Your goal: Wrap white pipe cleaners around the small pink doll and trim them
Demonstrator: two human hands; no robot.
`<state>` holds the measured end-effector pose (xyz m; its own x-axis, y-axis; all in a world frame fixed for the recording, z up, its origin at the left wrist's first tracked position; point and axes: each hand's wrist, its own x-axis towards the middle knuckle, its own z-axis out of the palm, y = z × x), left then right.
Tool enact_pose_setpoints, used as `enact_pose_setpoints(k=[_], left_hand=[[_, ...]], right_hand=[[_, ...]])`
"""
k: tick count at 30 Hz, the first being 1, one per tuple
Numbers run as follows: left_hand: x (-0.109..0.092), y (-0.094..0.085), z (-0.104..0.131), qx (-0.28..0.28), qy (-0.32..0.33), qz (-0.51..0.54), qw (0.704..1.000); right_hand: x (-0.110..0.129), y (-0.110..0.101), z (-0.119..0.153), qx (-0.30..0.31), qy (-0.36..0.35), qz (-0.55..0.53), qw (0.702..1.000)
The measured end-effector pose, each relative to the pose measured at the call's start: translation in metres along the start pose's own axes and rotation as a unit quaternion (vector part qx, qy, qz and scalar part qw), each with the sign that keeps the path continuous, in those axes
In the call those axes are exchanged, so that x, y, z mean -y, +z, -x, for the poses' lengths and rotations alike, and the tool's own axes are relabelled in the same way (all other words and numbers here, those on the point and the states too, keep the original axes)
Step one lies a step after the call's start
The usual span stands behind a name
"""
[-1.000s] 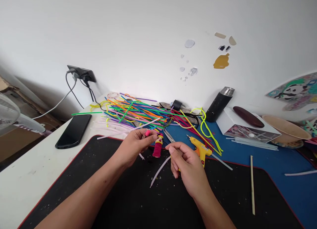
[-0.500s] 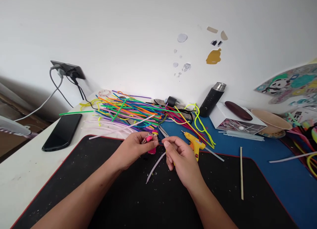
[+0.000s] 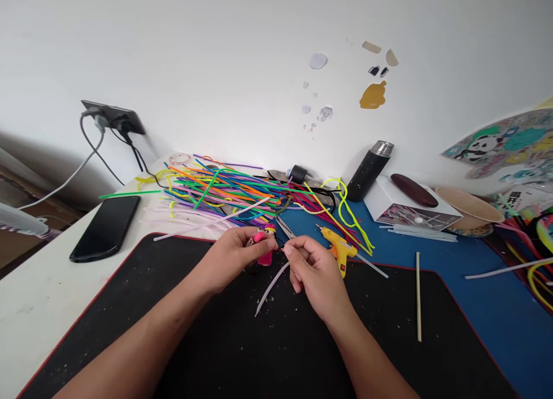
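Note:
My left hand (image 3: 233, 256) is closed around a small pink figure (image 3: 265, 258) with yellow at its top; fingers cover much of it. A short thin dark strand (image 3: 280, 244) spans the small gap between the two hands. My right hand (image 3: 314, 270) pinches the strand's right end between thumb and forefinger. Below the right fingers a pale lilac pipe cleaner (image 3: 268, 291) lies on the black mat (image 3: 242, 353). Scissors (image 3: 285, 228) lie just behind the hands, partly hidden. Beside my right hand rests a yellow glue gun (image 3: 339, 246).
A heap of coloured pipe cleaners (image 3: 224, 192) spreads along the wall. To the left lies a black phone (image 3: 105, 228). At the back right are a black flask (image 3: 370, 171), a white box (image 3: 415, 206) and a bowl (image 3: 470, 206). A wooden stick (image 3: 418, 298) lies on the mat's right.
The view has shifted slightly. Both hands stay close together, and the pink figure has tilted a little in my left hand.

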<state>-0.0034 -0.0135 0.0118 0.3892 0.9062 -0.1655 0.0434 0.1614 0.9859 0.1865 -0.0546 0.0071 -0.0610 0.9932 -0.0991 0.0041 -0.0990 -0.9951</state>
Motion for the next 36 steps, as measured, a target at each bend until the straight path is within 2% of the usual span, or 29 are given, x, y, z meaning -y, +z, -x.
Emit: enact_pose_setpoints(k=[3, 6, 8, 10, 15, 21, 26, 32, 34, 36], left_hand=[[-0.001, -0.005, -0.001, -0.027, 0.007, 0.005, 1.000], [-0.001, -0.011, -0.002, -0.020, 0.024, -0.013, 0.999], [-0.002, -0.015, -0.001, 0.000, 0.039, -0.062, 0.997], [-0.004, -0.020, 0.000, 0.010, 0.037, -0.152, 0.988], [-0.007, -0.032, 0.005, 0.086, 0.012, -0.334, 0.938], [-0.003, -0.030, 0.005, 0.111, -0.014, -0.491, 0.864], [0.004, -0.023, 0.003, 0.113, -0.004, -0.562, 0.819], [0.008, -0.024, 0.003, 0.122, 0.020, -0.557, 0.822], [0.004, -0.027, 0.002, 0.099, 0.019, -0.528, 0.844], [-0.002, -0.032, 0.002, 0.040, 0.017, -0.467, 0.883]], right_hand=[[0.000, 0.000, 0.000, -0.009, 0.001, -0.004, 1.000], [0.002, -0.001, 0.001, -0.006, 0.005, 0.002, 1.000], [0.002, -0.001, 0.001, -0.001, 0.009, 0.011, 1.000], [0.002, -0.002, 0.001, 0.006, 0.011, 0.033, 0.999], [-0.001, -0.001, 0.002, 0.018, -0.007, 0.133, 0.991], [-0.001, 0.000, 0.002, 0.020, -0.061, 0.298, 0.952], [-0.004, 0.001, 0.002, 0.025, -0.079, 0.351, 0.933], [-0.007, 0.002, 0.003, 0.044, -0.081, 0.411, 0.907], [-0.007, 0.003, 0.004, 0.049, -0.082, 0.426, 0.900], [-0.007, 0.005, 0.004, 0.054, -0.083, 0.433, 0.896]])
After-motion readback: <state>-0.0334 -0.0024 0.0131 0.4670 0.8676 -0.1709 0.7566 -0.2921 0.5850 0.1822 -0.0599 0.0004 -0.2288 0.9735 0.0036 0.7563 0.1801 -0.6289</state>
